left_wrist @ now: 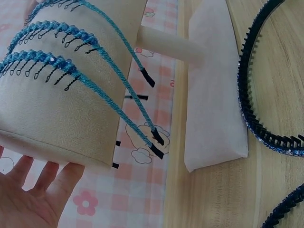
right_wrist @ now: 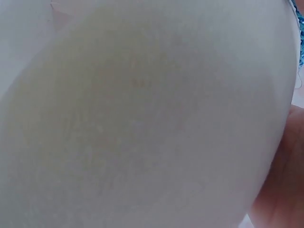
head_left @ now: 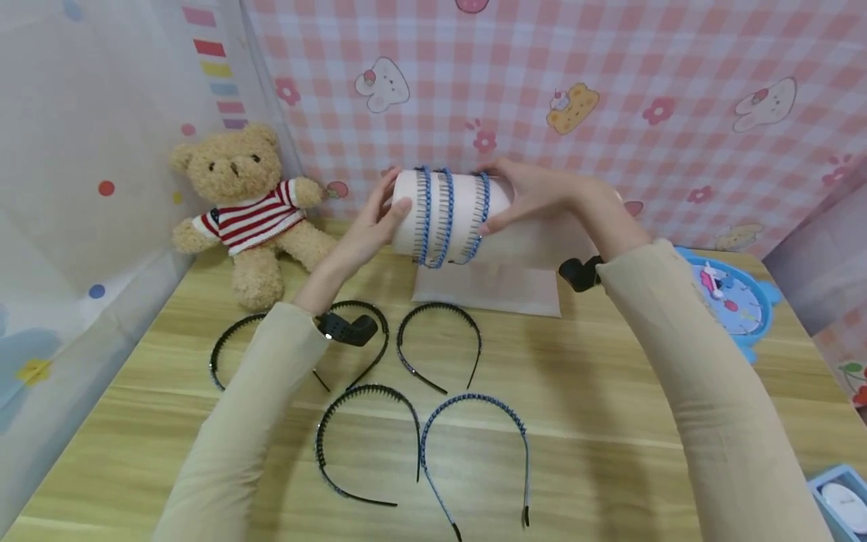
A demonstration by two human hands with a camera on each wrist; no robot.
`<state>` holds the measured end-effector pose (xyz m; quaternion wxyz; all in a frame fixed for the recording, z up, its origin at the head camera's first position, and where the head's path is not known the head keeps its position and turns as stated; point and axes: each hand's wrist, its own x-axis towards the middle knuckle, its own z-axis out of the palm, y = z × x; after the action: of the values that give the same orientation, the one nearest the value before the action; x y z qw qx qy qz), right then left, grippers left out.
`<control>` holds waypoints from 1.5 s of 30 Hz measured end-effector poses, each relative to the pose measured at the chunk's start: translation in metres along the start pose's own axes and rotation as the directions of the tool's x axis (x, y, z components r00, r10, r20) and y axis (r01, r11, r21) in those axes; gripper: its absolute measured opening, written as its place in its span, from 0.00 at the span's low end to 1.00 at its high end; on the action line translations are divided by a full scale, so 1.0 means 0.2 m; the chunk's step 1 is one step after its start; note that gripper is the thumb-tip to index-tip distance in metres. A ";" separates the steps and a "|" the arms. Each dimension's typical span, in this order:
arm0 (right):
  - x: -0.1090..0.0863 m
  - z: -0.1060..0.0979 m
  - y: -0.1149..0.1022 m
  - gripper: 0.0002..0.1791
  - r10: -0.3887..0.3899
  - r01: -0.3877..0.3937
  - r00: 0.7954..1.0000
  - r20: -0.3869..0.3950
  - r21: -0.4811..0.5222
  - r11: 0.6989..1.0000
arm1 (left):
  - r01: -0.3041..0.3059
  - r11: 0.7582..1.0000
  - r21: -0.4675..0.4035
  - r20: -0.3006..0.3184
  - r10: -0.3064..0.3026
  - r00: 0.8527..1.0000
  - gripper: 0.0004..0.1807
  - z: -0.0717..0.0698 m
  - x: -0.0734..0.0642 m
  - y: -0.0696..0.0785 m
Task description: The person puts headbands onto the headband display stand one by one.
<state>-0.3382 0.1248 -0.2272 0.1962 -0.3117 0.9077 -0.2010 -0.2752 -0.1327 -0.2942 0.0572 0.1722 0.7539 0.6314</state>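
Display roll: the pale roll [head_left: 463,202] lies crosswise between my hands, above its flat base [head_left: 488,295] at the back of the table.
Blue headbands: 3 straddle the roll; the left band [head_left: 423,214] and middle band [head_left: 447,218] sit close, the right band [head_left: 483,202] across a wider gap.
Left hand: my left hand [head_left: 369,232] grips the roll's left end, thumb in front, fingers behind.
Right hand: my right hand [head_left: 538,192] spans the right band, thumb on its front, fingers at its top; how firmly, I cannot tell.
Step, as judged: setting the right band in line with the other 2.
Roll handling: keep the left end steady, since pushing at 1 end could twist the roll.
Band handling: ease front and back along equally, so the band stays square and its teeth do not drag.
Band ends: the black tips [left_wrist: 157,151] stand clear of the roll; level them for an even row.
Loose stock: 1 blue headband [head_left: 474,397] and several dark headbands [head_left: 372,389] lie nearer me; keep sleeves off them.
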 end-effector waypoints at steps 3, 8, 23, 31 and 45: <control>0.01 0.00 -0.02 0.56 -0.008 0.009 1.000 0.010 -0.028 1.000 | -0.001 1.000 0.001 0.001 0.001 1.000 0.33 0.00 0.00 0.00; -0.03 0.00 -0.06 0.59 -0.003 0.002 1.000 -0.008 -0.067 0.998 | -0.009 1.000 0.003 0.010 0.009 1.000 0.33 0.01 0.01 0.00; -0.37 0.36 -0.09 0.11 -0.462 0.453 0.820 -0.337 -0.111 0.885 | -0.022 1.000 0.017 -0.003 0.022 1.000 0.34 -0.02 0.03 -0.06; -0.20 0.72 0.05 0.13 -0.156 0.161 0.986 0.051 -0.111 0.981 | -0.011 1.000 0.000 -0.002 0.011 1.000 0.32 0.01 -0.01 0.00; 0.02 0.91 0.02 0.07 0.054 -0.089 0.989 -0.136 -0.272 0.958 | -0.020 1.000 0.014 -0.011 0.020 1.000 0.32 0.01 -0.01 0.01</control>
<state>-0.2564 0.0807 -0.3829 0.0993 -0.2896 0.9483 -0.0839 -0.2724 -0.1308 -0.2936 0.0457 0.1767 0.7567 0.6278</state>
